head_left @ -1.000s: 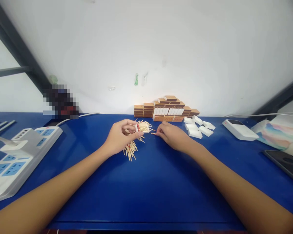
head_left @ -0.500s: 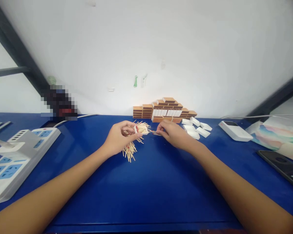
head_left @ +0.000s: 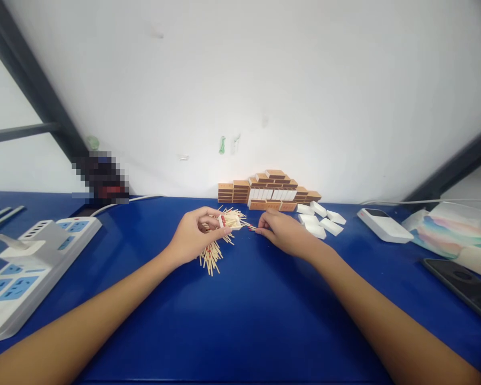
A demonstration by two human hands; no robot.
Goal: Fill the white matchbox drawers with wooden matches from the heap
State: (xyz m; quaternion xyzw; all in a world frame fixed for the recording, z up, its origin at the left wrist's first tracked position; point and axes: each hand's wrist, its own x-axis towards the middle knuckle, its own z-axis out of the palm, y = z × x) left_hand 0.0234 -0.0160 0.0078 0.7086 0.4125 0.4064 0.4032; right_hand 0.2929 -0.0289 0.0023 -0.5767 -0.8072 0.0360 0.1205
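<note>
**Matches and a small tray over the blue counter**

The left hand [head_left: 192, 238] holds a small open matchbox tray [head_left: 229, 220] just above the blue counter [head_left: 248, 310], its fingers [head_left: 220, 231] curled around the tray's near side and thumb side. The tray is tilted a little and matchsticks lie in it, red tips toward the left end. Beneath and behind that hand a loose pile of matches [head_left: 212, 255] fans out on the counter, some sticks poking out past the wrist toward me.

The right hand [head_left: 284, 235] rests low on the counter just to the right of the tray. Its fingers [head_left: 263, 229] are pinched narrow on a few matches [head_left: 249, 226] whose tips point at the tray's open end; the sticks lie close to the tray, though whether they touch it I cannot tell.

Against the wall stands a stack of brown matchboxes [head_left: 270, 187] with white trays set among them. Just right of it lie several empty white trays [head_left: 319, 219]. Farther right sit a white device [head_left: 385, 224], a colourful packet [head_left: 455, 232] and a dark phone [head_left: 465, 286]. At the far left lies a white power strip [head_left: 20, 272] with blue sockets.
</note>
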